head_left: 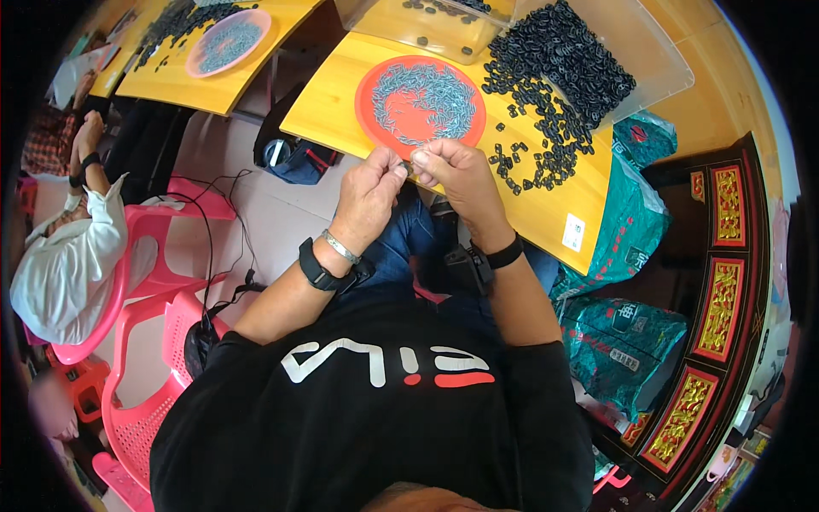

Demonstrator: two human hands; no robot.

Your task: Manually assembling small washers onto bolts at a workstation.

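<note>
My left hand (367,194) is closed, pinching a small dark piece (407,169) between thumb and forefinger. Thumb and forefinger of my right hand (463,181) are pressed together just beside it; whatever they hold is too small to make out. Both hands meet at the near edge of the yellow table (320,115). Just beyond them sits a round red plate (365,101) with many small silver screws (444,94) spread in it. To its right, small black plastic pieces (546,162) lie scattered on the tabletop, much like the piece in my left hand.
A clear bin (661,64) on its side spills a heap of black pieces (567,55). Another clear bin (384,26) stands behind the plate. Green sacks (627,341) are at right. A person in white (72,264) sits left, near a pink chair (158,410) and another screw plate (260,26).
</note>
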